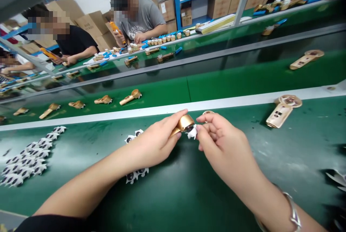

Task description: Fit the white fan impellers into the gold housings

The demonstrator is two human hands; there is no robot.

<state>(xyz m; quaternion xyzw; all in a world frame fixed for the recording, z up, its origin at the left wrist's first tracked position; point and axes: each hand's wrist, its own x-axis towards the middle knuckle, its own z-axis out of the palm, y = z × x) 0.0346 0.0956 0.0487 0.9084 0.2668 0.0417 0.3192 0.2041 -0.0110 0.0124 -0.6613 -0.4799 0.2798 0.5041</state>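
Note:
My left hand (159, 134) is closed around a gold-coloured plastic housing (186, 122), which has a round cup-shaped head and a handle mostly hidden in the palm. At the cup's opening sits a white pronged piece (192, 131) with a dark centre. The fingertips of my right hand (221, 134) pinch this white piece against the housing; how far it is seated I cannot tell. Just behind the right fingers shows part of another gold rim (208, 112). More white pronged pieces (131, 177) lie on the green bench, partly covered by my left forearm.
Rows of white pronged pieces (27, 158) lie at the left. A gold housing (281, 113) rests at the right of the bench. Beyond the white edge strip (162, 110), several gold housings (132, 96) lie on the green belt (216, 80). Co-workers (140, 19) sit across the line.

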